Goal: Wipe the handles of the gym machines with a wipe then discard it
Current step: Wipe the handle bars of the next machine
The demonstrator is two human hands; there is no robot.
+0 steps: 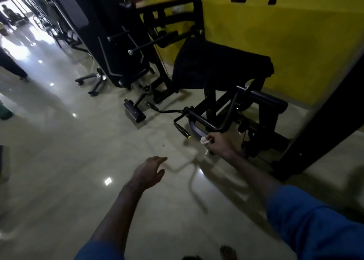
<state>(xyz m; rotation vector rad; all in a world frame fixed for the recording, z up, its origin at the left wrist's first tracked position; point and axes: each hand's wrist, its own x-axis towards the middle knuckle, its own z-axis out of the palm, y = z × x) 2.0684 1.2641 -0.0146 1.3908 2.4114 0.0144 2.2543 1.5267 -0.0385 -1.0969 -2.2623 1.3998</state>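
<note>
The right hand (219, 144) curls round the near end of the black handlebar (226, 110) of the seated gym machine (220, 68), with a white wipe (205, 141) pressed between fingers and bar. The left hand (150, 171) hangs over the floor, fingers loosely spread and holding nothing, well apart from the machine. The machine stands against the yellow wall (285, 43). Left of it, the glossy floor (78, 151) stretches open; a dark post (323, 125) crowds its right side.

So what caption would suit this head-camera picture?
Right hand wipes a gym machine handle with a white wipe; left hand hangs open.
</note>
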